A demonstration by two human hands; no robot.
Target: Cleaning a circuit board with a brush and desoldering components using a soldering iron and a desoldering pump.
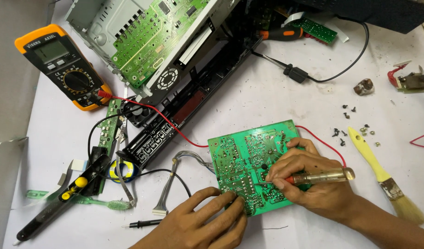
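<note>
While the big grey case [129, 27] lies opened at the top of the table [267, 101], the work goes on lower down. On the far left sits an orange and black meter [64, 67]. Its red wire [175, 124] runs across the table to the green board [253, 166]. Below the meter lie a long black tool [55, 203], a green toothbrush [99, 202] and a loose black probe [140, 224].

The left hand [207, 221] presses its fingertips on the near edge of the green board to keep it in place. Its grip is closed on nothing; the fingers just push down.

The green board lies flat with its shiny dotted side up, in the middle near the person. The right hand [309, 177] has its grip closed around a screwdriver [313, 176] with a clear yellow handle. The tip touches the board.

Further right lie small dark screws [348, 124] and a yellow brush [382, 177].

It looks like the taking apart is done: the case is open, the screws are out, the board is free. The work on the board itself seems to be under way, and nothing is put back together yet.
</note>
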